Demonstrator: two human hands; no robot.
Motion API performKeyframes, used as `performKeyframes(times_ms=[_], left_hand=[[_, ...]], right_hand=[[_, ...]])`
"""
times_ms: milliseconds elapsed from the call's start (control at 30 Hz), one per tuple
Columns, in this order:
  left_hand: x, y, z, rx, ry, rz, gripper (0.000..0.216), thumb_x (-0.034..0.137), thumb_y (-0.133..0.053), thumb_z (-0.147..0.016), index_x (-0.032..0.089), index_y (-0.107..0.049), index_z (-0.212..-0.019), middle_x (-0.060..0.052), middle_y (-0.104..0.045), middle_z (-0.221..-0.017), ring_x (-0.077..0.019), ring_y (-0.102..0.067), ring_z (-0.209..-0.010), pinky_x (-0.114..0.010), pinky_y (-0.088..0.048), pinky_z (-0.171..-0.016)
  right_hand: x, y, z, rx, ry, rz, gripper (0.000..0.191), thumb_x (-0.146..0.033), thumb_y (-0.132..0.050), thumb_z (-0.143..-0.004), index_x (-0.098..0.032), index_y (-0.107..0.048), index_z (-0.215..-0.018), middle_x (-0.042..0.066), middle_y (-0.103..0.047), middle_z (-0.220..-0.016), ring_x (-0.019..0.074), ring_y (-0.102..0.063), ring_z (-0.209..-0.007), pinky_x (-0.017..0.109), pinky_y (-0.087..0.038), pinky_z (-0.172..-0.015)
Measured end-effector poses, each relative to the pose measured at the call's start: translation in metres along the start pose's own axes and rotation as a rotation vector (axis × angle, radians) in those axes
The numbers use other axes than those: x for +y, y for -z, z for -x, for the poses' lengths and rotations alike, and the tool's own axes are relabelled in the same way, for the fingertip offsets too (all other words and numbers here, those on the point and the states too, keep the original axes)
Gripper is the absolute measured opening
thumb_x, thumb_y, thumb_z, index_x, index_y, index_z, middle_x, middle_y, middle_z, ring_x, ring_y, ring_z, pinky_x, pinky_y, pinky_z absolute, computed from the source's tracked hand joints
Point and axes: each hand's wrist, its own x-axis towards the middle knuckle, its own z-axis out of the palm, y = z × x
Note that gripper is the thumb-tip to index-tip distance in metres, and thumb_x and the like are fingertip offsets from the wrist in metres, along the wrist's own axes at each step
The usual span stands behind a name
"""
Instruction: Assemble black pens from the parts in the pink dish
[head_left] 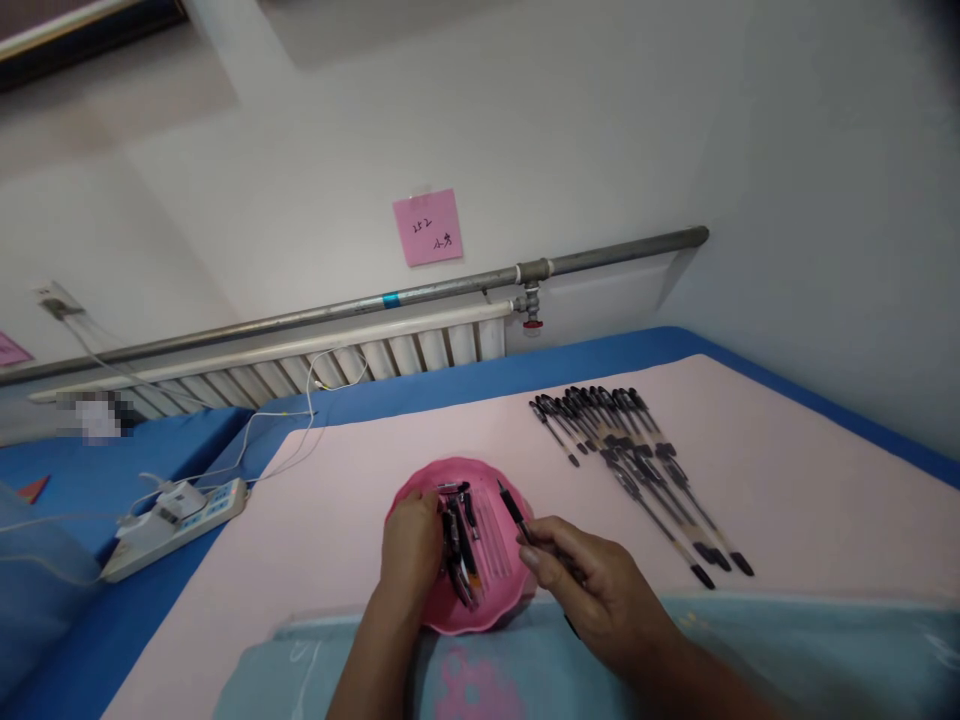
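A pink scalloped plate (pixel 517 600) sits in front of me, holding black pen parts (pixel 459 560) and clear pen tubes (pixel 491 535). My left hand (pixel 411 545) reaches over its left side, fingers curled down among the black parts; what they grip, if anything, is hidden. At the plate's right edge my right hand (pixel 592 590) is closed around a black pen (pixel 514 510), its tip pointing up and to the left. Assembled pens with black caps (pixel 615 415) lie fanned out in rows on the pink sheet to the right.
A pale pink sheet (pixel 345 460) covers the blue tabletop (pixel 450 375). Light blue cloth (pixel 315 660) lies along the near edge. On the left stands a white power strip (pixel 217 505) with plugs and loose cables. A radiator (pixel 420 350) and a pipe (pixel 322 312) run along the wall.
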Motion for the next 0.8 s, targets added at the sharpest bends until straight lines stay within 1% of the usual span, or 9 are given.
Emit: performKeyframes(times_ms=[33, 100, 133, 200, 233, 300, 367, 467, 800], left_hand=[[0.000, 0.002, 0.002, 0.042, -0.012, 0.103, 0.023, 0.015, -0.041, -0.080, 0.016, -0.064, -0.088, -0.011, -0.065, -0.094, -0.0226, -0.060, -0.087, -0.033, -0.042, -0.078], [0.001, 0.006, 0.007, 0.085, -0.019, 0.478, 0.019, 0.020, -0.046, -0.080, 0.017, -0.061, -0.091, -0.008, -0.065, -0.093, -0.0201, -0.060, -0.086, -0.033, -0.044, -0.078], [0.001, 0.007, 0.010, 0.062, -0.008, 0.718, 0.018, 0.023, -0.050, -0.078, 0.017, -0.060, -0.093, -0.007, -0.065, -0.090, -0.0191, -0.061, -0.084, -0.032, -0.046, -0.076], [0.003, 0.011, 0.015, -0.060, 0.035, 1.136, 0.020, 0.026, -0.059, -0.073, 0.017, -0.059, -0.092, -0.003, -0.065, -0.081, -0.0171, -0.062, -0.075, -0.030, -0.049, -0.069], [0.004, 0.012, 0.017, -0.123, 0.057, 1.280, 0.022, 0.026, -0.063, -0.071, 0.017, -0.059, -0.090, -0.002, -0.065, -0.076, -0.0158, -0.062, -0.070, -0.029, -0.050, -0.066], [0.005, 0.015, 0.020, -0.191, 0.095, 1.455, 0.022, 0.024, -0.069, -0.067, 0.015, -0.061, -0.085, 0.000, -0.064, -0.069, -0.0125, -0.061, -0.061, -0.026, -0.049, -0.061], [0.005, 0.016, 0.022, -0.221, 0.130, 1.537, 0.020, 0.022, -0.072, -0.064, 0.014, -0.062, -0.081, 0.000, -0.065, -0.065, -0.0099, -0.060, -0.056, -0.023, -0.049, -0.060], [0.005, 0.018, 0.023, -0.252, 0.165, 1.585, 0.020, 0.021, -0.074, -0.063, 0.013, -0.065, -0.080, -0.002, -0.067, -0.065, -0.0097, -0.062, -0.056, -0.021, -0.049, -0.060], [0.000, 0.021, 0.025, -0.284, 0.160, 1.565, 0.019, 0.021, -0.074, -0.063, 0.013, -0.067, -0.079, -0.003, -0.068, -0.065, -0.0110, -0.063, -0.056, -0.021, -0.048, -0.058]], right_hand=[[0.000, 0.000, 0.000, -0.007, -0.002, 0.016, 0.022, -0.033, -0.040, -0.090, -0.019, -0.057, -0.086, -0.002, -0.054, -0.064, 0.0120, -0.050, -0.058, 0.022, -0.040, -0.055], [0.002, 0.000, 0.000, -0.043, 0.001, 0.051, 0.023, -0.033, -0.039, -0.090, -0.020, -0.058, -0.087, -0.001, -0.057, -0.066, 0.0127, -0.053, -0.060, 0.022, -0.041, -0.057], [0.003, 0.000, 0.000, -0.066, 0.009, 0.066, 0.024, -0.033, -0.039, -0.091, -0.020, -0.059, -0.088, -0.001, -0.059, -0.067, 0.0132, -0.054, -0.061, 0.023, -0.041, -0.057], [0.005, 0.000, 0.000, -0.091, 0.034, 0.092, 0.024, -0.033, -0.040, -0.091, -0.020, -0.060, -0.092, 0.001, -0.063, -0.071, 0.0144, -0.057, -0.063, 0.024, -0.043, -0.059], [0.006, 0.000, 0.000, -0.094, 0.048, 0.103, 0.024, -0.032, -0.040, -0.091, -0.020, -0.060, -0.093, 0.002, -0.065, -0.074, 0.0152, -0.058, -0.066, 0.024, -0.043, -0.061], [0.006, 0.001, -0.001, -0.094, 0.073, 0.129, 0.024, -0.032, -0.042, -0.090, -0.020, -0.062, -0.095, 0.004, -0.067, -0.080, 0.0171, -0.060, -0.072, 0.026, -0.045, -0.065], [0.005, 0.002, -0.002, -0.107, 0.093, 0.149, 0.025, -0.032, -0.042, -0.090, -0.020, -0.063, -0.096, 0.005, -0.068, -0.085, 0.0182, -0.062, -0.077, 0.027, -0.045, -0.068], [0.004, 0.003, -0.001, -0.134, 0.117, 0.161, 0.026, -0.032, -0.042, -0.091, -0.020, -0.064, -0.098, 0.005, -0.069, -0.084, 0.0175, -0.062, -0.076, 0.027, -0.045, -0.069], [0.006, 0.004, 0.000, -0.134, 0.147, 0.161, 0.024, -0.028, -0.043, -0.091, -0.020, -0.064, -0.098, 0.006, -0.069, -0.083, 0.0178, -0.062, -0.075, 0.027, -0.045, -0.067]])
